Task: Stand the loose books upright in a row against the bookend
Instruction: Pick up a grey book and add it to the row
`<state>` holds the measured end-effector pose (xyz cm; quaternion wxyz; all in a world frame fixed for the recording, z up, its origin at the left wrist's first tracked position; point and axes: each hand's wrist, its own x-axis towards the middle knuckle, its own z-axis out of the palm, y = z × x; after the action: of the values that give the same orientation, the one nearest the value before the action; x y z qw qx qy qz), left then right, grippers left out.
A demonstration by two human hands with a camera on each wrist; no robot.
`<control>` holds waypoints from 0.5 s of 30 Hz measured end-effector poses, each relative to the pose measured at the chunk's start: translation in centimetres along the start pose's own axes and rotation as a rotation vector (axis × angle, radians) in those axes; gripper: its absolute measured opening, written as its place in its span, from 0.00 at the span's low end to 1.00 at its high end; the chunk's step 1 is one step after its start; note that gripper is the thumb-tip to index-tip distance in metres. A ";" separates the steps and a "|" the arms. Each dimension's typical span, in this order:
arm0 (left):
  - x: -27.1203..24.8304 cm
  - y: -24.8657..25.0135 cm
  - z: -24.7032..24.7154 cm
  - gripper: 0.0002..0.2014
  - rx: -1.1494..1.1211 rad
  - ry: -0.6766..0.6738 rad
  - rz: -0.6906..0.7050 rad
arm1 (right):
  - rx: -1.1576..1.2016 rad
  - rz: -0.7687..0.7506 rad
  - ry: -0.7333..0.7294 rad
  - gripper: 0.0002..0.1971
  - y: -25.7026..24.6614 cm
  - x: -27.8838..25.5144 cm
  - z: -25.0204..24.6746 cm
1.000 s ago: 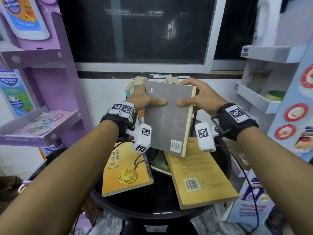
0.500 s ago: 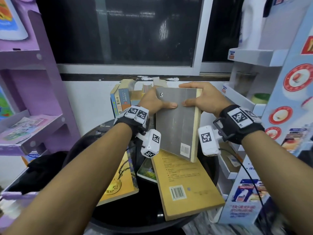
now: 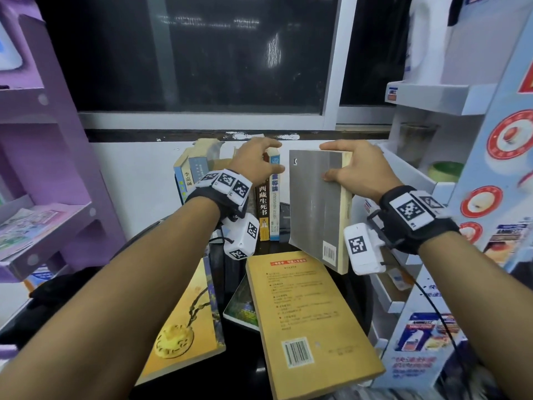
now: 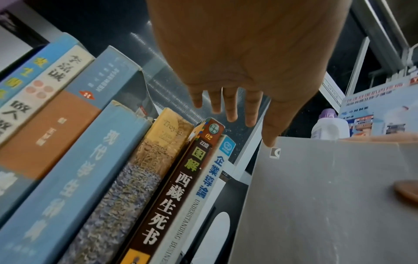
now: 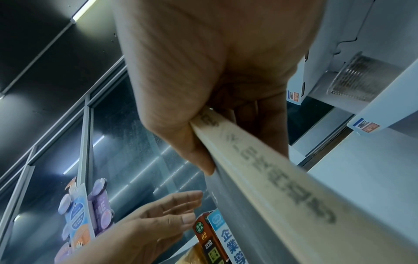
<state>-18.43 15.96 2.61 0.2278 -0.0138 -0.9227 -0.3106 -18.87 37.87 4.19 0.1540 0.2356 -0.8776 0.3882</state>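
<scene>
My right hand grips a grey book by its top right corner and holds it nearly upright, just right of the standing row of books. In the right wrist view my thumb and fingers pinch its cream spine. My left hand hovers open over the tops of the row, fingers straight, thumb close to the grey book's top left corner. A black plate with a pale oval stands between the row and the grey book; it may be the bookend.
On the round black table lie a yellow book with a barcode, an orange book with a gold medallion and a small green book. A purple shelf stands left, white display shelves right.
My left hand has let go of the grey book and gone left to the tops of the standing row. The right hand alone now holds the book, further right and more upright.
</scene>
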 end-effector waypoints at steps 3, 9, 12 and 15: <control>0.9 -0.4 0.3 0.27 0.150 -0.050 0.040 | -0.015 0.020 0.039 0.26 0.3 0.6 0.7; 3.0 -1.4 0.5 0.29 0.337 -0.154 0.036 | -0.006 0.043 0.099 0.26 0.6 2.3 2.8; 4.0 -1.9 0.4 0.30 0.349 -0.173 0.037 | 0.003 0.025 0.095 0.26 0.4 3.3 3.7; 4.8 -2.5 0.3 0.32 0.346 -0.193 0.032 | 0.009 0.034 0.091 0.26 0.4 4.4 4.5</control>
<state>-23.26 13.58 3.04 0.1423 -0.0189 -0.9795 -0.1411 -23.18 33.46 3.01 0.1861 0.2036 -0.8718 0.4048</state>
